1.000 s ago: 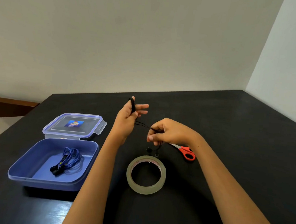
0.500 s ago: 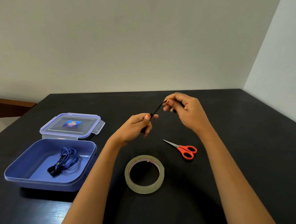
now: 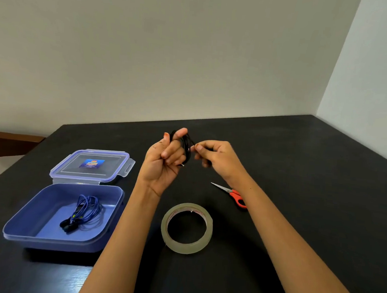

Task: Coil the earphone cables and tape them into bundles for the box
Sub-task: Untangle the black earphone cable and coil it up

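A black earphone cable (image 3: pixel 186 149) is wound in loops around the raised fingers of my left hand (image 3: pixel 164 160), held above the table. My right hand (image 3: pixel 214 156) pinches the free end of that cable just right of the coil. A blue earphone bundle (image 3: pixel 85 212) lies inside the open blue box (image 3: pixel 44 234) at the left. The clear tape roll (image 3: pixel 206 236) lies flat on the table below my hands.
Red-handled scissors (image 3: pixel 236 195) lie on the black table (image 3: pixel 311 177) right of the tape, partly under my right forearm. The box's clear lid (image 3: pixel 90 164) lies open behind it. A wooden chair edge (image 3: pixel 7 140) shows at far left. Walls close off the back and right.
The cable, stretched between both hands half a second ago, is now looped around my left fingers. My right hand has come down close beside the left. The left hand has risen and turned palm-up.
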